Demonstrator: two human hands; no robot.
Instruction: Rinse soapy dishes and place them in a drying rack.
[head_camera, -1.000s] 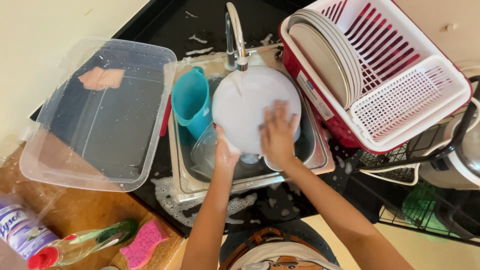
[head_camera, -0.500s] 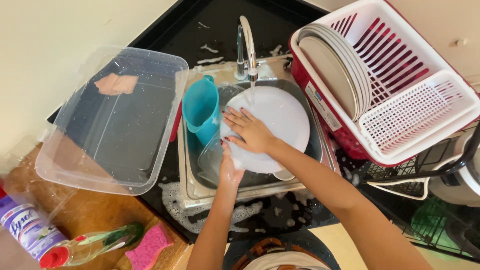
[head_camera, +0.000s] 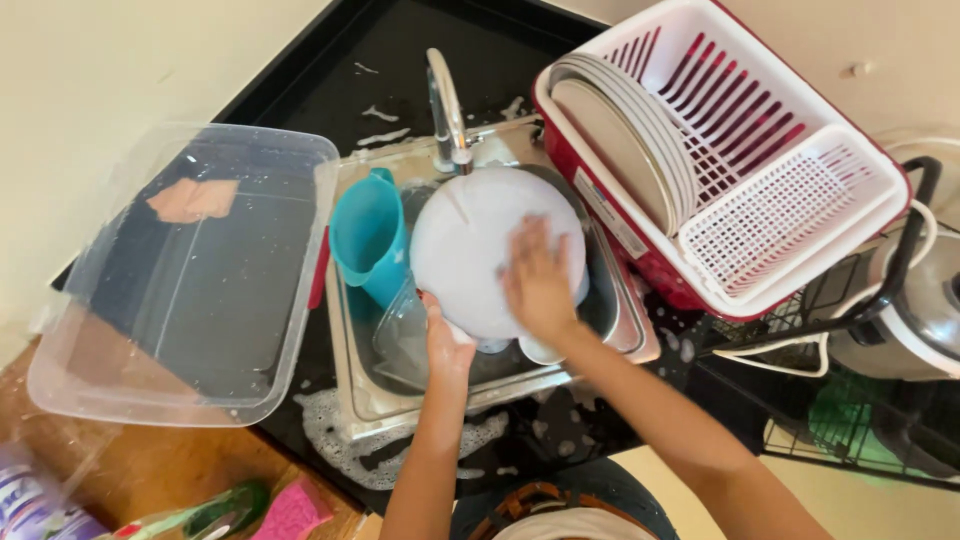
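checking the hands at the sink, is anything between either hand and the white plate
Nothing visible. The right hand lies flat on the face of the white plate, and the left hand grips its lower edge. The teal jug stands to the side, and the faucet is above the plate's top rim.

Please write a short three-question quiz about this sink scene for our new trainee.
1. True or false: the right hand lies flat on the face of the white plate.
2. Which thing stands in the sink just left of the plate? A) a teal jug B) a black kettle C) a yellow bowl
3. Where does the left hand grip the plate?

Key:
1. True.
2. A, the teal jug.
3. At its lower edge, nearest the person.
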